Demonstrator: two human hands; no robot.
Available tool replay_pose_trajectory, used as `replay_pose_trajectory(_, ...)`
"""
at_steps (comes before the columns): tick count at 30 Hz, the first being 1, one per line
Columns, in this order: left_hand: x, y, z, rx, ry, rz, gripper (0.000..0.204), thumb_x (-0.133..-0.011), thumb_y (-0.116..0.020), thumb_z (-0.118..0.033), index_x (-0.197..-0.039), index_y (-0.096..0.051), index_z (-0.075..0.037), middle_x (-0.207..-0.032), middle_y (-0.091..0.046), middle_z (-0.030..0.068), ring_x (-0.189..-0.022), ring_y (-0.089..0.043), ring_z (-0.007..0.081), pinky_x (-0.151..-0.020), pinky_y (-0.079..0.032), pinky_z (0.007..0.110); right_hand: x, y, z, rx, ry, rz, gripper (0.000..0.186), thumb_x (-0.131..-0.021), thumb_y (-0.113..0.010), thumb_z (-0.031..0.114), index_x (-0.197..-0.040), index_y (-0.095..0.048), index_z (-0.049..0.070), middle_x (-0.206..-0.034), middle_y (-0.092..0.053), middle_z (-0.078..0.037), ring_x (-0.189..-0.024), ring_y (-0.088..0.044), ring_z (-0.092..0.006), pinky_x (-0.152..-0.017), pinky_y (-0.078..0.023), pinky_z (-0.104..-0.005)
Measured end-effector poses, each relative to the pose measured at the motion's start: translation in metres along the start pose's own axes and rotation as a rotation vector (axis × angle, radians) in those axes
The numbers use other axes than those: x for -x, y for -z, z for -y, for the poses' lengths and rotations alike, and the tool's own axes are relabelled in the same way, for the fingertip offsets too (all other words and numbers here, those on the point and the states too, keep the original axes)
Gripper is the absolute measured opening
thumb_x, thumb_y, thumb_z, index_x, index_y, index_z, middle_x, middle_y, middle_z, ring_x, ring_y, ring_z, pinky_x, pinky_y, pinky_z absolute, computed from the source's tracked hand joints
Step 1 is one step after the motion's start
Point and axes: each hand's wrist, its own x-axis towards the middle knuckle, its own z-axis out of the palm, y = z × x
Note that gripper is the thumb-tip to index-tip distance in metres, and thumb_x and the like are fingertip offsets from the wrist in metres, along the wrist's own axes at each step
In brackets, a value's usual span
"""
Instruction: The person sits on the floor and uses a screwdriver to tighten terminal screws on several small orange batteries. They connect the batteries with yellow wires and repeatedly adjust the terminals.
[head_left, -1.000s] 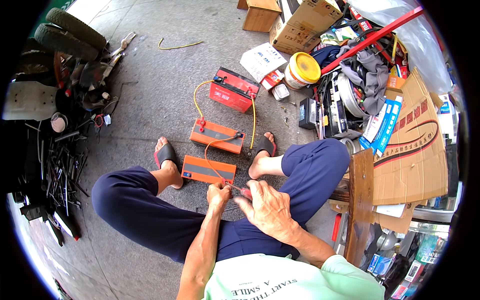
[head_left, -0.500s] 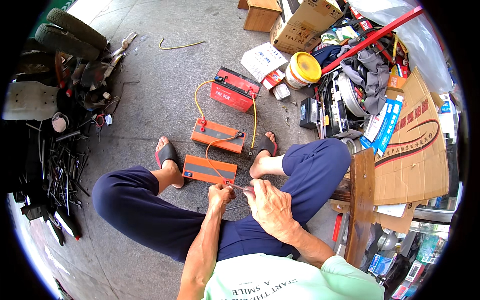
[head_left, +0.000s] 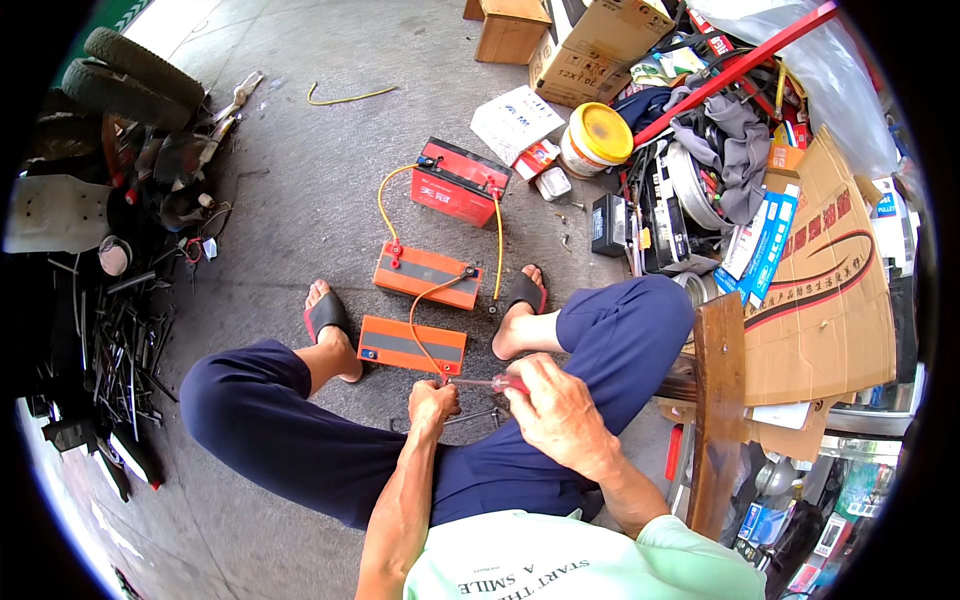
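Observation:
My right hand is closed round the red handle of a screwdriver. Its shaft points left to the near right corner of the nearest orange battery. Against that corner my left hand is curled closed, and whatever its fingertips pinch is hidden. An orange wire runs from this corner to the middle orange battery. Beyond stands a red battery. One yellow wire joins it to the middle battery; another yellow wire hangs from its right terminal to the ground.
My sandalled feet flank the batteries. Tyres and scattered metal tools lie left. To the right are a yellow-lidded bucket, a small black battery, a cardboard sheet and a wooden bench edge. Thin rods lie near my hands.
My right hand has turned and shifted slightly right, bringing the screwdriver's red handle into plain sight. My left hand stays at the battery corner. The whole view has shifted slightly.

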Motion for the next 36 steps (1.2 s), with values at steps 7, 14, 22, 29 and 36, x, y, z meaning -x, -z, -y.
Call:
replay_pose_trajectory(7, -0.001, 0.002, 0.002, -0.138, 0.033, 0.003, 0.013, -0.076, -0.059, -0.012, -0.076, -0.061, 0.002, -0.066, -0.063, 0.0085, -0.051, -0.062, 0.0161, -0.043, -0.043, 0.027, -0.031, 0.037, -0.024, 0.012, 0.013, -0.245, 0.017, -0.083, -0.059, 0.005, -0.097, -0.05, 0.001, -0.089, -0.056, -0.016, -0.08, -0.06, -0.0353, -0.069, -0.049, -0.0415)
replay_pose_trajectory(14, -0.005, 0.002, 0.007, -0.06, 0.005, -0.025, 0.011, -0.071, -0.059, -0.009, -0.075, -0.06, 0.001, -0.061, -0.062, 0.0097, -0.05, -0.063, 0.0174, -0.043, -0.044, 0.028, -0.062, 0.018, -0.075, 0.075, 0.003, -0.297, 0.02, -0.086, -0.058, 0.009, -0.102, -0.049, 0.002, -0.096, -0.055, -0.018, -0.085, -0.059, -0.0364, -0.071, -0.049, -0.042)
replay_pose_trajectory(22, 0.003, 0.012, 0.0, -0.06, 0.009, -0.11, 0.028, -0.075, -0.056, -0.008, -0.1, -0.055, 0.005, -0.074, -0.061, 0.0127, -0.054, -0.063, 0.021, -0.048, -0.048, 0.034, -0.055, 0.031, -0.064, -0.127, -0.096, -0.265, 0.018, -0.084, -0.061, 0.009, -0.096, -0.052, -0.001, -0.095, -0.061, -0.018, -0.088, -0.062, -0.0348, -0.074, -0.05, -0.0386)
replay_pose_trajectory(29, 0.036, 0.02, -0.029, -0.248, -0.524, -0.484, 0.027, -0.088, -0.053, -0.022, -0.1, -0.059, 0.002, -0.095, -0.059, 0.0242, -0.088, -0.058, 0.0398, -0.08, -0.046, 0.046, -0.021, 0.041, -0.05, -0.463, -0.198, -0.088, 0.018, -0.089, -0.06, 0.01, -0.099, -0.054, -0.004, -0.08, -0.065, -0.011, -0.073, -0.064, -0.0134, -0.065, -0.051, -0.0273)
replay_pose_trajectory(36, 0.039, 0.022, -0.04, 0.476, -0.128, 0.026, 0.035, -0.096, -0.048, -0.035, -0.083, -0.057, -0.003, -0.056, -0.045, 0.0002, -0.039, -0.037, 0.0071, -0.034, -0.026, 0.022, -0.01, 0.017, -0.051, -0.502, -0.116, -0.001, 0.017, -0.089, -0.06, 0.009, -0.099, -0.053, -0.004, -0.08, -0.065, -0.012, -0.07, -0.066, -0.0159, -0.063, -0.053, -0.0275)
